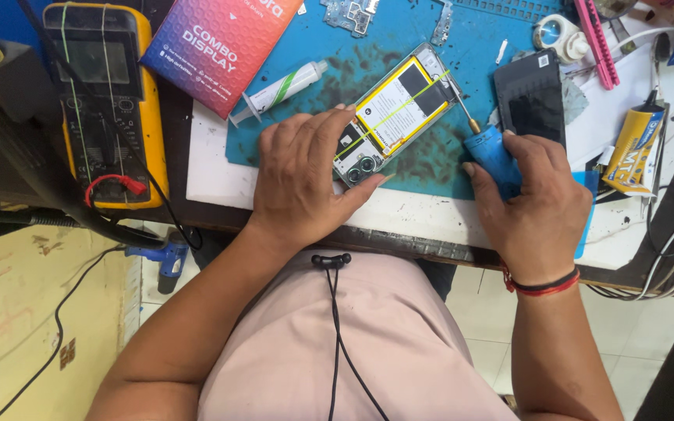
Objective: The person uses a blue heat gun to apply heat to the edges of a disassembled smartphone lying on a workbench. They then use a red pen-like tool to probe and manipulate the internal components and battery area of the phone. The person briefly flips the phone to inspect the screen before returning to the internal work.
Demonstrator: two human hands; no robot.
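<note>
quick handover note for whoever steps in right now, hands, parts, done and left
Left hand: pressed flat on the camera end of the opened grey phone with yellow-edged battery, steadying it on the stained blue work mat.
Right hand: gripping the blue-handled screwdriver, tip at the phone's right edge.
Black back cover lies off to the right; white syringe tube to the left.
Done: back cover off, inside exposed.
Left: work at the right edge; cover not refitted.
</note>
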